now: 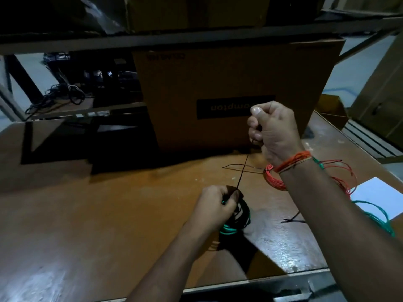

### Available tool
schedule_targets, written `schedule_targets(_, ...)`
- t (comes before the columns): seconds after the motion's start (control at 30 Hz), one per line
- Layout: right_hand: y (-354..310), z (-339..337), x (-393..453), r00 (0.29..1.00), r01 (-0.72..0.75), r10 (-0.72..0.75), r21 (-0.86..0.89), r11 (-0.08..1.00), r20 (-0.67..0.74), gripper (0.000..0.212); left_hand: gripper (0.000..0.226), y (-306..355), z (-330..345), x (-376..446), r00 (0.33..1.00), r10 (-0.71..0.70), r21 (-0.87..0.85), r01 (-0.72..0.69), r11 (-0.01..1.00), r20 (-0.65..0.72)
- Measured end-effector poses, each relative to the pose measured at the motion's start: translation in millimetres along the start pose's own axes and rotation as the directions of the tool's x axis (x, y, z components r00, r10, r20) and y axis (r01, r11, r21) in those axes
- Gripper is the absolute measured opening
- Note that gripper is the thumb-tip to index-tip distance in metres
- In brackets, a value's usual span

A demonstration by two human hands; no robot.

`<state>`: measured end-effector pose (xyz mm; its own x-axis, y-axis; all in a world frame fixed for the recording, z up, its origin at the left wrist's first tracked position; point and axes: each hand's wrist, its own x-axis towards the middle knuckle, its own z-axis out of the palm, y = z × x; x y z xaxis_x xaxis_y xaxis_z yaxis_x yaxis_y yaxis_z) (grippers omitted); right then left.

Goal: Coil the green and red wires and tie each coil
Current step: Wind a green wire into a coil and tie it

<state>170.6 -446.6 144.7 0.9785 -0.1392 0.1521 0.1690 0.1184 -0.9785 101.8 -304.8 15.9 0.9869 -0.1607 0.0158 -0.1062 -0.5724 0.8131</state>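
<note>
A green wire coil [236,223] lies on the brown table under my left hand [216,205], which grips the coil where a thin black tie [242,171] wraps it. My right hand [272,129] is raised above the table with its fingers curled round the tie's free end, and the tie runs taut between my hands. A red wire coil [273,178] lies on the table behind my right wrist, with a tie round it and its tail sticking out left. More green wire [375,216] loops at the right, partly hidden by my right forearm.
A large cardboard box [229,88] stands at the back of the table [109,214]. A white sheet [379,199] lies at the right edge. Another black tie [293,220] lies near my right forearm. A shelf with dark cables [61,94] is at the back left.
</note>
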Motion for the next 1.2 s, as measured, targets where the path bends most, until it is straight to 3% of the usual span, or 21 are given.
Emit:
schedule_targets(0.13, -3, 13, -5, 0.999, 0.044, -0.044, 0.048, 0.998, -0.006, 0.006, 0.019, -1, -7, 3, 0.999, -0.026, -0.027, 0.027, 0.999, 0.031)
schedule_targets(0.3, 0, 16, -4, 0.989, 0.137, -0.142, 0.136, 0.981, 0.028, 0.004, 0.029, -2, -15, 12, 0.998, 0.021, 0.003, -0.021, 1.0, -0.067)
schedule_targets(0.53, 11, 7, -9, 0.993, 0.114, -0.114, 0.172, 0.979, -0.014, 0.005, 0.026, -6, -9, 18, 1.0, 0.014, 0.009, -0.014, 1.0, -0.026)
schedule_targets(0.6, 9, 3, -11, 0.996, 0.081, -0.084, 0.144, 0.986, 0.016, 0.004, 0.026, -10, -5, 20, 0.999, -0.02, -0.017, 0.019, 1.0, -0.029)
schedule_targets(0.67, 10, -2, -14, 0.998, 0.014, -0.014, 0.008, 1.0, 0.059, 0.011, 0.028, -13, 0, 22, 0.993, -0.096, -0.182, 0.083, 0.98, -0.062)
schedule_targets(0.73, 20, -11, -21, 0.994, -0.054, 0.071, -0.193, 0.98, 0.08, 0.035, 0.028, -11, 3, 21, 0.975, -0.214, -0.512, 0.154, 0.845, -0.061)
schedule_targets(0.8, 42, -23, -34, 0.988, -0.123, 0.148, -0.341, 0.932, 0.048, 0.063, 0.025, -7, 6, 21, 0.957, -0.288, -0.763, 0.172, 0.623, -0.019)
schedule_targets(0.87, 65, -31, -53, 0.959, -0.249, 0.281, -0.395, 0.884, 0.025, 0.079, 0.023, -2, 9, 23, 0.941, -0.338, -0.865, 0.144, 0.482, -0.031)
schedule_targets(0.9, 79, -35, -62, 0.93, -0.317, 0.363, -0.373, 0.872, 0.058, 0.081, 0.022, 0, 12, 23, 0.932, -0.357, -0.879, 0.123, 0.461, -0.056)
schedule_targets(1.0, 103, -37, -81, 0.873, -0.419, 0.451, -0.187, 0.888, 0.185, 0.036, 0.024, 7, 26, 19, 0.914, -0.387, -0.864, 0.091, 0.496, -0.125)
schedule_targets(1.07, 110, -41, -86, 0.906, -0.387, 0.399, -0.105, 0.916, 0.14, 0.019, 0.025, 10, 38, 15, 0.902, -0.396, -0.83, 0.084, 0.552, -0.172)
schedule_targets(1.13, 117, -50, -86, 0.953, -0.278, 0.295, -0.185, 0.942, 0.071, 0.017, 0.025, 12, 50, 11, 0.893, -0.378, -0.766, 0.061, 0.64, -0.244)
schedule_targets(1.2, 126, -59, -83, 0.988, -0.131, 0.151, -0.446, 0.885, 0.01, 0.022, 0.023, 15, 62, 10, 0.89, -0.355, -0.715, 0.048, 0.698, -0.287)
